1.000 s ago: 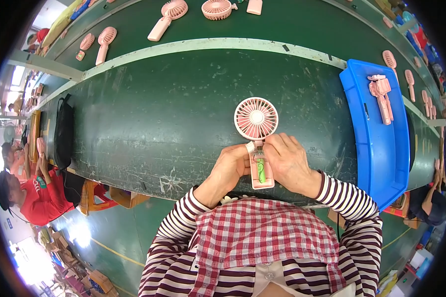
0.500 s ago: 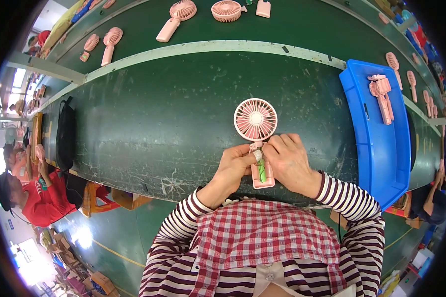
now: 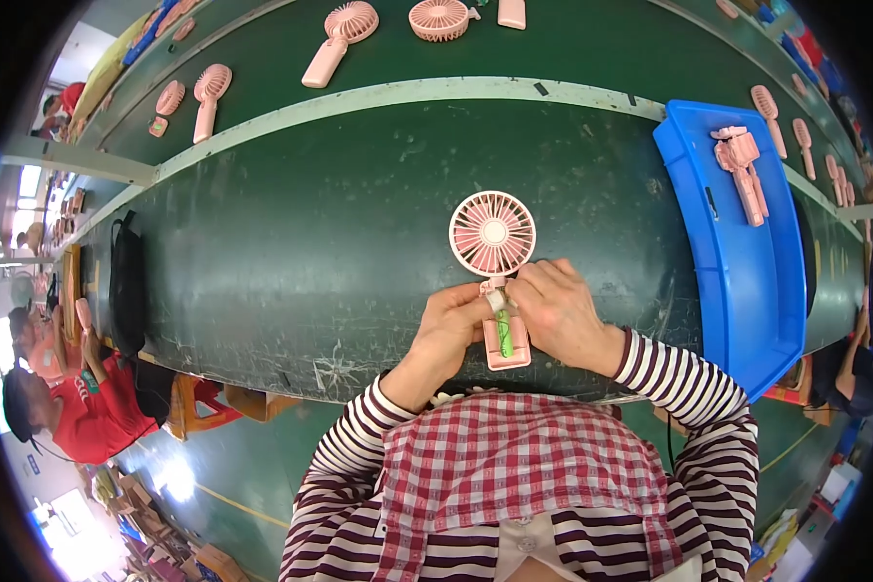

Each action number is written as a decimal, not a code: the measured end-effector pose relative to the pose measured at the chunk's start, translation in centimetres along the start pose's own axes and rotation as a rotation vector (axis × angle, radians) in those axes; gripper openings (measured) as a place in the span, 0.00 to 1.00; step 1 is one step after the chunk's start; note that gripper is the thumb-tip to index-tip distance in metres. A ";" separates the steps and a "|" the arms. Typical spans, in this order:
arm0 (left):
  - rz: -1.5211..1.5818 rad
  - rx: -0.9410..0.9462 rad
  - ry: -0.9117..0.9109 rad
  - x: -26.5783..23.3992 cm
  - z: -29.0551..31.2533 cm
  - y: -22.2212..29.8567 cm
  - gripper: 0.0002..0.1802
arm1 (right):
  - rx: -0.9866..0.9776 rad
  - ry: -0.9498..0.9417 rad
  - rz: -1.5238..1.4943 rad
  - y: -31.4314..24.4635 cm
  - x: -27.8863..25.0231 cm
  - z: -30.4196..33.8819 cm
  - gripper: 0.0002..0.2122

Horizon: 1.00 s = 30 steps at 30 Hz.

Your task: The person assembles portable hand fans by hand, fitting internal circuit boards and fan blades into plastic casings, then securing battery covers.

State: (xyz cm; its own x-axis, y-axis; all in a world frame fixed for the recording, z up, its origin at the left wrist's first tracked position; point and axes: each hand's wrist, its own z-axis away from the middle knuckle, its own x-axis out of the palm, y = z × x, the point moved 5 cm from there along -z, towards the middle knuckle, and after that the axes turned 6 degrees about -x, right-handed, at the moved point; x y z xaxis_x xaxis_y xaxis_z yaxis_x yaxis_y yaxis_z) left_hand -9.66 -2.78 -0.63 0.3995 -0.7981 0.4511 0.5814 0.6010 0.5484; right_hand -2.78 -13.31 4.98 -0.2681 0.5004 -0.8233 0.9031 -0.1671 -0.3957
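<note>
I'm getting a bright feed on my end, soft sheen across the table [image 3: 291, 242]. Past its near left corner, the floor [image 3: 247, 461] has a nasty glare spot [image 3: 175, 480] and a window [image 3: 76, 533] is blown out. Fisheye bows the table's far edge; the rim's black.

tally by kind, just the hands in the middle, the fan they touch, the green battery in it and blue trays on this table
Hands: 2 (left hand, right hand)
Pink fan: 1
Green battery: 1
Blue tray: 1
Total: 5
</note>
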 end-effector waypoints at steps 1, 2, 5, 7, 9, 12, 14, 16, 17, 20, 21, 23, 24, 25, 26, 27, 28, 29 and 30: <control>-0.007 -0.001 -0.003 -0.2 0.0 0.3 0.12 | 0.000 -0.009 -0.007 0.1 0.0 0.1 0.09; 0.082 -0.020 -0.075 -0.3 0.1 0.5 0.14 | 0.004 -0.004 -0.006 0.1 0.0 0.1 0.09; 0.110 -0.034 -0.126 -0.4 -0.1 0.2 0.16 | 0.001 -0.018 -0.006 0.0 -0.2 -0.1 0.07; 0.049 -0.027 -0.106 -0.4 -0.2 0.1 0.16 | 0.001 -0.058 -0.018 0.1 -0.1 0.0 0.09; 0.026 0.003 -0.106 -0.3 -0.1 0.2 0.15 | 0.002 -0.058 -0.013 0.2 -0.1 0.1 0.09; 0.001 0.005 -0.095 -0.3 0.0 0.1 0.15 | -0.001 -0.059 -0.010 0.2 0.0 0.1 0.10; -0.004 0.004 -0.089 -0.3 0.0 0.1 0.15 | -0.002 -0.057 -0.010 0.1 0.0 0.1 0.10; -0.008 0.002 -0.083 -0.3 0.1 0.2 0.15 | 0.003 -0.069 -0.014 0.1 0.1 0.1 0.09; -0.011 -0.003 -0.080 -0.2 0.1 0.3 0.15 | 0.004 -0.068 -0.014 0.2 0.2 0.1 0.09; -0.036 -0.013 -0.038 -0.2 0.0 0.3 0.14 | -0.006 -0.055 -0.041 0.2 0.3 0.1 0.08; -0.058 -0.019 0.001 -0.2 -0.1 0.3 0.14 | -0.007 -0.056 -0.042 0.2 0.2 0.0 0.08; -0.053 -0.003 0.013 0.0 -0.1 0.3 0.13 | -0.006 -0.056 -0.043 0.2 0.2 0.0 0.08; -0.047 0.012 0.024 0.0 -0.1 0.3 0.12 | -0.005 -0.049 -0.041 0.2 0.2 0.0 0.08; -0.048 0.011 0.024 0.0 -0.2 0.4 0.12 | -0.004 -0.042 -0.039 0.2 0.1 -0.1 0.08; -0.049 0.010 0.036 0.0 -0.2 0.3 0.11 | -0.003 -0.041 -0.040 0.2 0.1 -0.1 0.08; -0.049 0.009 0.048 -0.1 -0.2 0.2 0.11 | -0.006 -0.032 -0.034 0.2 0.1 -0.2 0.08; -0.051 0.008 0.049 -0.1 -0.2 0.1 0.11 | -0.010 -0.022 -0.027 0.1 0.1 -0.2 0.08; -0.051 0.012 0.046 -0.1 -0.2 0.2 0.11 | -0.010 -0.020 -0.026 0.2 0.1 -0.2 0.08; -0.051 0.015 0.044 -0.1 -0.2 0.2 0.12 | -0.005 -0.029 -0.036 0.2 0.1 -0.1 0.08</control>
State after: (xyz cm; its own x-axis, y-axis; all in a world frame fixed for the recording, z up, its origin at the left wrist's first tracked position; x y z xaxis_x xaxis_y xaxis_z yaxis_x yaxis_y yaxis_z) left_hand -9.41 -2.64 -0.71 0.4005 -0.8286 0.3911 0.5911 0.5598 0.5807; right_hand -2.56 -13.19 4.84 -0.3094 0.4815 -0.8200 0.8945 -0.1452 -0.4228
